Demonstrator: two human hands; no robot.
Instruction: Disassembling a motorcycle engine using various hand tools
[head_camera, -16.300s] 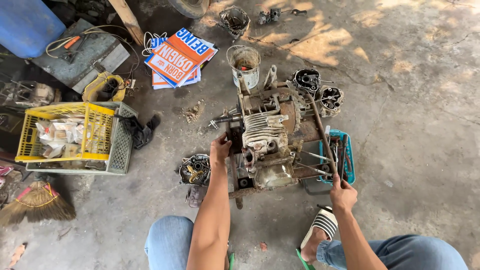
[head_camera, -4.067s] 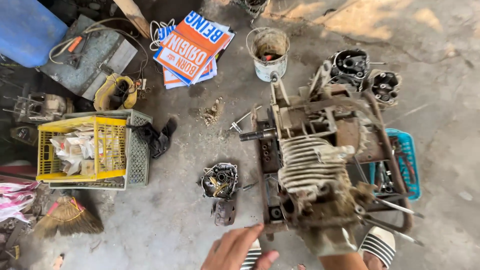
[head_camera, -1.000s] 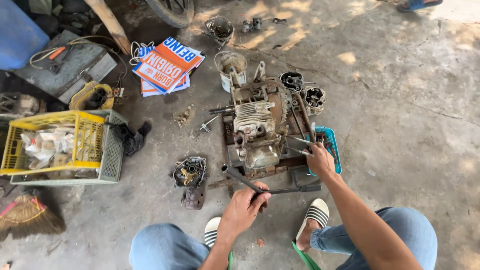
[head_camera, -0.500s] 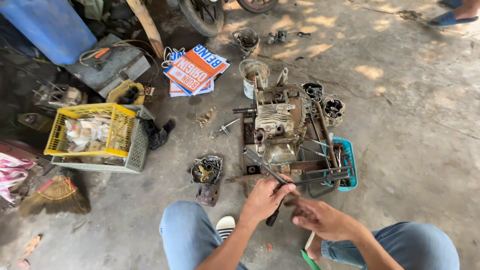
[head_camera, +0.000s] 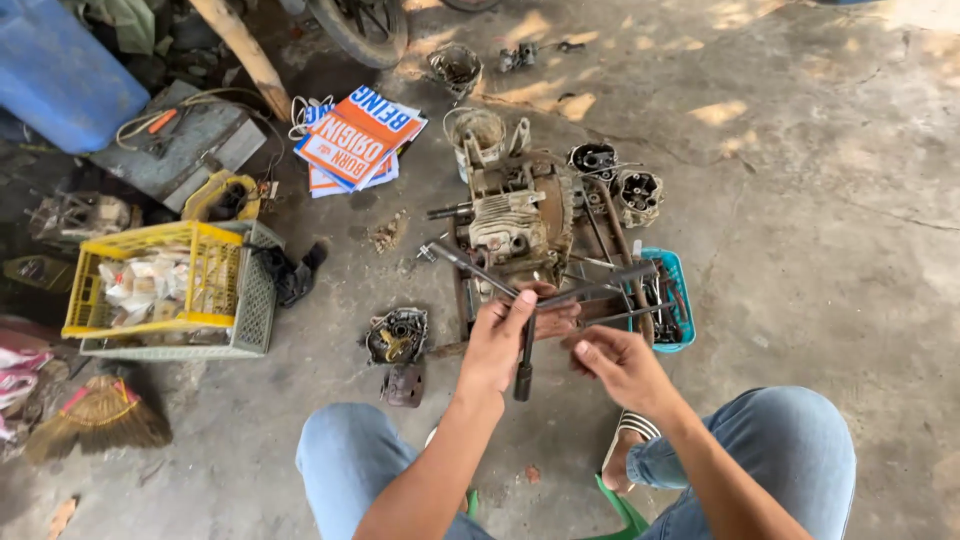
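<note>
The left hand (head_camera: 497, 345) grips a wrench (head_camera: 524, 355) at its hub, over the engine (head_camera: 515, 215); the right hand (head_camera: 618, 362) hovers half-curled beside it. Steel, stiff, likely heavy and oily: best held by the arms.

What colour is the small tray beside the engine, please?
Teal blue; the tray, right of the engine, shows best in the head view.

Printed boards and bagged goods on the workshop floor

A stack of orange, blue and white rectangular placards (head_camera: 355, 140) is lying left of the engine; what may be pale plastic packets (head_camera: 140, 280) are sitting inside the yellow crate (head_camera: 85, 325).
</note>
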